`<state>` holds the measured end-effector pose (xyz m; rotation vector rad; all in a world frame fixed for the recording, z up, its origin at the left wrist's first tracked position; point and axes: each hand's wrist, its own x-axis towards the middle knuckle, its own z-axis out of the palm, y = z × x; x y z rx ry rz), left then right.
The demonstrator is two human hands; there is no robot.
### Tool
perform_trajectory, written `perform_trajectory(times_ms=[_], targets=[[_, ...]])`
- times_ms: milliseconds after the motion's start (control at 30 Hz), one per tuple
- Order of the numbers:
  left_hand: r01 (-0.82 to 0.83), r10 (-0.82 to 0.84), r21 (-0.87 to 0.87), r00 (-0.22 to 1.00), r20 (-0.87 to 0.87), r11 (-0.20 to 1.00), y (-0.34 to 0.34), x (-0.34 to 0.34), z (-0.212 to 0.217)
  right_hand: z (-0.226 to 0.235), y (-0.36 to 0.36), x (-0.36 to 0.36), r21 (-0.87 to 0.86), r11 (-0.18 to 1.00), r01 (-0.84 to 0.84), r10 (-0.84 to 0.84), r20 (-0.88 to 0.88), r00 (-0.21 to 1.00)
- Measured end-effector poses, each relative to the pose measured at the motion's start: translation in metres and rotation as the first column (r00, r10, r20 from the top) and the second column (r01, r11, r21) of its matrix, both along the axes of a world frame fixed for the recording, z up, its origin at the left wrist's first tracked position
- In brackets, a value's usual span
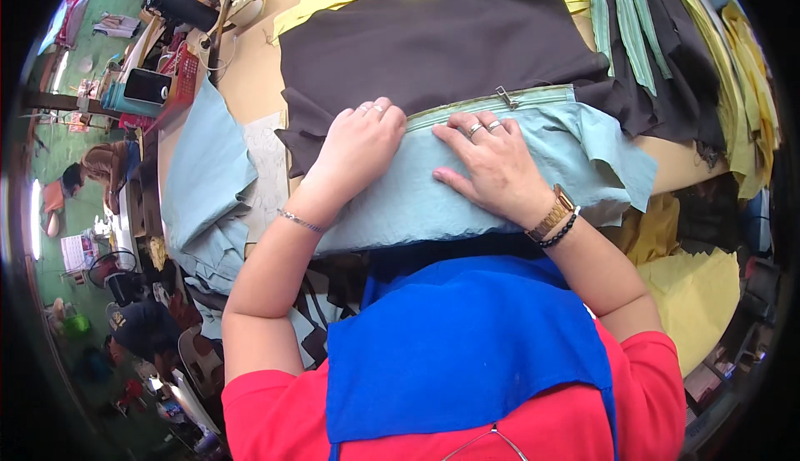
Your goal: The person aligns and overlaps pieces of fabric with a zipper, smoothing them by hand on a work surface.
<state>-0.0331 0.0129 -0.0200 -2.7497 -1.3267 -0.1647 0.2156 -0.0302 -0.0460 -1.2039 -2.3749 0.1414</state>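
Keep the zipper (537, 97) flat and straight along the blue cloth (383, 203); smooth wrinkles outward with light, even pressure. At frame center, the left hand (364, 146) curls at the zipper's visible left end; whether it pinches cannot be determined. The right hand (496, 165) lies spread, gripping nothing, just below the zipper.

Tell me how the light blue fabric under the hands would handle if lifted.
The light blue fabric would likely droop: its right end lies in loose folds. It looks thin, so probably light for its size. The zipper along its upper edge may stiffen that side.
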Motion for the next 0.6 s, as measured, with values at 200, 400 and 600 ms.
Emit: perform_trajectory(times_ms=[200,400,600], targets=[[-0.145,0.158,-0.091,0.974,0.160,0.985,-0.004,-0.016,0.009,-0.001,0.001,0.001,-0.001,1.000,-0.006,0.006,-0.004,1.000],[-0.104,0.445,-0.541,0.705,0.552,0.835,0.004,-0.016,0.021,0.000,0.001,0.002,0.002,1.000,-0.013,0.013,-0.001,1.000],[0.035,0.563,-0.700,0.568,0.601,0.713,0.004,-0.027,0.027,0.001,0.002,0.002,0.020,1.000,-0.022,0.023,-0.014,1.000]])
